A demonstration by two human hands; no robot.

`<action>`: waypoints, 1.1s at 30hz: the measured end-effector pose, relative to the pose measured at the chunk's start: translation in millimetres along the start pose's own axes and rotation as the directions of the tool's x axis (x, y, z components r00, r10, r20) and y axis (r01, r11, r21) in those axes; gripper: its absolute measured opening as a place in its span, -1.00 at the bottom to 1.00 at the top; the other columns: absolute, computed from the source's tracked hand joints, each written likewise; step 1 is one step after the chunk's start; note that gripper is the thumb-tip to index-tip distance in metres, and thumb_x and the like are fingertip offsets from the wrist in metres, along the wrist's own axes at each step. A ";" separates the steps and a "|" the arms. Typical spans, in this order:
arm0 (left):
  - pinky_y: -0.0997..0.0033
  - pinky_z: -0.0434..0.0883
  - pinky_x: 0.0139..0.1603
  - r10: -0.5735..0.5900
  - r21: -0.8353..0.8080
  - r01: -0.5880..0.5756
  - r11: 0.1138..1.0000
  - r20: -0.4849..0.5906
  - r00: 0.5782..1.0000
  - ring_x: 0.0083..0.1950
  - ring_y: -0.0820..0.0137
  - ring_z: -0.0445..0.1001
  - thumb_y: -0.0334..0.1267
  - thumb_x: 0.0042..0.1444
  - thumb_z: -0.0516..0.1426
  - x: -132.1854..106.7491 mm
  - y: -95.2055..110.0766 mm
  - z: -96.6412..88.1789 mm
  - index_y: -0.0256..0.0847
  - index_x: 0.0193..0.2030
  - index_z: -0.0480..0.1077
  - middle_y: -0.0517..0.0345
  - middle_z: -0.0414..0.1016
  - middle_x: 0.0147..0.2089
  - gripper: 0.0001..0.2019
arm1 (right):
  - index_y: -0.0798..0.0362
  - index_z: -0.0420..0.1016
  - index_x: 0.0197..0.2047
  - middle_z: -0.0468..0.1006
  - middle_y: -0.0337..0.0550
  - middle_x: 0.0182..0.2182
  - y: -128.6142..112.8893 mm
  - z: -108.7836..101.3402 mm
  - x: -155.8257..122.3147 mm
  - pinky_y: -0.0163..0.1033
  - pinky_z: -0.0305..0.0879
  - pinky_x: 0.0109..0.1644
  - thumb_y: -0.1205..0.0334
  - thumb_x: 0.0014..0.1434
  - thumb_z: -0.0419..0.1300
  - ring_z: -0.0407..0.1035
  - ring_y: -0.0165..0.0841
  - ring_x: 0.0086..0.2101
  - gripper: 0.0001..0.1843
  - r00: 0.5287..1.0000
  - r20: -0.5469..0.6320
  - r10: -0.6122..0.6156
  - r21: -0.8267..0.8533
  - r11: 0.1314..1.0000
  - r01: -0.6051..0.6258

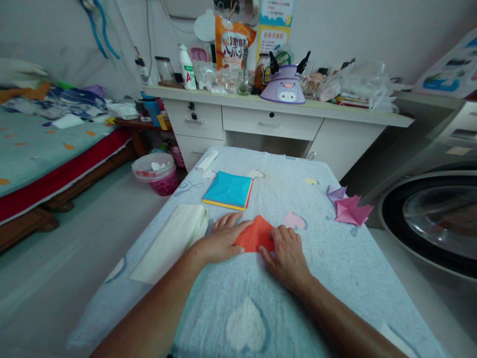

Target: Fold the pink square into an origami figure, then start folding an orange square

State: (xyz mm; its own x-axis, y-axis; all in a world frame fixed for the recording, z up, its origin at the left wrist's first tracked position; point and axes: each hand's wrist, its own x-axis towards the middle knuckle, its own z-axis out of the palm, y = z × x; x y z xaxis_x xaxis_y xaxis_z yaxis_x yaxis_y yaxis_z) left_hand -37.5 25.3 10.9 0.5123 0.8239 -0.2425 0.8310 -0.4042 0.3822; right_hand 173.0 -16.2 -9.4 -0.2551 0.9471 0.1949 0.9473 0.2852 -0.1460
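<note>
A folded sheet of orange-red origami paper point(257, 235) lies on the cloth-covered table, its peak pointing away from me. My left hand point(225, 238) holds its left side, index finger on the slanted edge and thumb at the bottom corner; the other fingers stretch forward. With curled fingers, my right hand point(286, 251) grips the right corner, thumb near the lower edge. Just beyond the left hand is a stack of square paper point(228, 189), blue on top with yellow and red edges below. Folded pink paper point(353, 211) and purple paper point(336, 193) pieces sit at the table's right side.
A folded white cloth or sheet point(173, 241) lies beside my left forearm. At the far left corner rests a small white box-like item point(207, 161). A crowded white desk point(272, 122) stands behind, a pink bin point(164, 181) on the left floor, a washing machine point(439, 199) at right.
</note>
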 end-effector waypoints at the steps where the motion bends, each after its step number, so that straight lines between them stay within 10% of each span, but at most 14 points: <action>1: -0.05 -0.07 0.35 -0.011 0.012 0.012 1.000 -0.035 0.999 0.46 0.08 -0.20 -0.06 0.07 0.09 1.3 1.6 3.0 0.04 0.38 -0.03 0.00 -0.17 0.47 -0.28 | 0.07 0.35 -0.19 0.38 -0.04 -0.25 -0.3 0.3 0.0 -0.10 0.11 -0.12 -0.02 0.21 0.11 0.21 -0.17 -0.21 -0.69 1.000 -0.005 0.000 -0.005 1.000 0.000; 9: -0.08 0.01 0.30 -0.044 0.051 0.053 0.997 -0.172 0.984 0.42 0.04 -0.09 0.14 0.05 0.11 8.9 11.6 20.8 0.07 0.40 -0.11 -0.04 -0.15 0.46 -0.19 | 0.08 0.33 -0.14 0.38 -0.05 -0.24 -1.3 -0.9 1.2 -0.08 0.11 -0.11 -0.05 0.19 0.12 0.21 -0.15 -0.20 -0.64 1.000 -0.019 0.012 0.014 1.000 -0.012; 33: -0.06 -0.10 0.38 0.031 -0.078 -0.023 0.997 0.104 0.994 0.48 0.13 -0.30 -0.27 -0.01 0.11 -3.5 -7.6 -13.7 -0.06 0.38 -0.02 -0.01 -0.26 0.49 -0.23 | 0.06 0.09 0.30 0.25 0.14 0.19 67.9 0.3 -1.6 0.12 0.05 0.14 -0.12 0.09 0.18 0.14 -0.02 0.15 -0.19 0.995 0.047 0.089 0.084 0.992 -0.093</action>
State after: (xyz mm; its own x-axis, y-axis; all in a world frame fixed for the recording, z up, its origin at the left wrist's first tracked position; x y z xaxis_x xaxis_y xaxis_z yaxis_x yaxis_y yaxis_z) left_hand -48.6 30.9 21.1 0.5572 0.7655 -0.3217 0.7997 -0.3903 0.4563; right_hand 237.6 1.7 -19.9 -0.1783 0.9746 0.1354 0.9473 0.2072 -0.2442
